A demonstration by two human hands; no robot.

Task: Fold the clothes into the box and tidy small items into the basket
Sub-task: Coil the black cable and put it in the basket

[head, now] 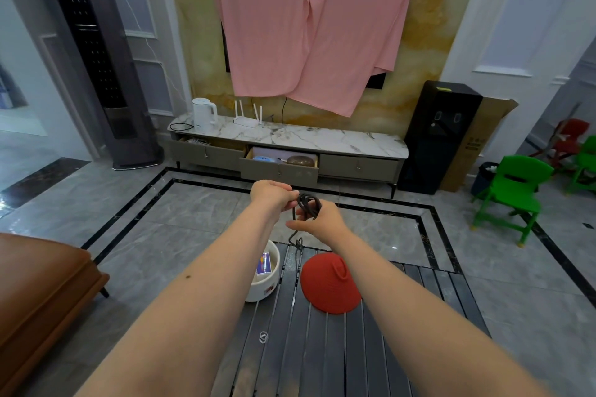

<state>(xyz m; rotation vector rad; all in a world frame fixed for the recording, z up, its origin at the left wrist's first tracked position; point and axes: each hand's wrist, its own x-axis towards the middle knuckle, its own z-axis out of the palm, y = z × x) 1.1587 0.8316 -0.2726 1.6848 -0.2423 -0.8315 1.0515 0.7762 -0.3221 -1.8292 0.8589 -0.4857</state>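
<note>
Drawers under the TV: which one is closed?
The right drawer is closed, its front flush with the cabinet. The middle drawer is pulled out with items showing inside, and the left drawer is partly open.

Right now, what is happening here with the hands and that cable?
A person is winding a black cable into loops above a dark slatted table. The left hand pinches one side of the coil, the right hand holds the other, and the loose end hangs down to the table. On the table lie a red hat and a small hair tie. A white basket at the table's left edge holds a small card.
</note>
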